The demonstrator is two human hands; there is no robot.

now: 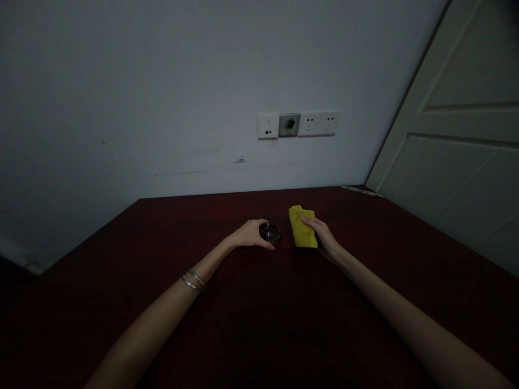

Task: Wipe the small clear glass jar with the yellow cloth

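Note:
My left hand (249, 234) curls round the left side of a small round glass ashtray (270, 233), thumb at its near edge and fingers at its far edge. The ashtray is dark and see-through, and it appears to rest on the dark red tabletop (251, 308). To its right, my right hand (325, 236) grips a folded yellow cloth (301, 228), with the thumb across its front and the other fingers hidden behind it. A gap separates the cloth from the ashtray. Two silvery bracelets (193, 280) circle my left wrist.
A pale wall (182, 108) rises behind the table's far edge, with a row of sockets (318, 124) on it. At the right stands a white panelled door (458, 146). Near the far right corner lies a thin patterned strip (360, 190). The room is dim.

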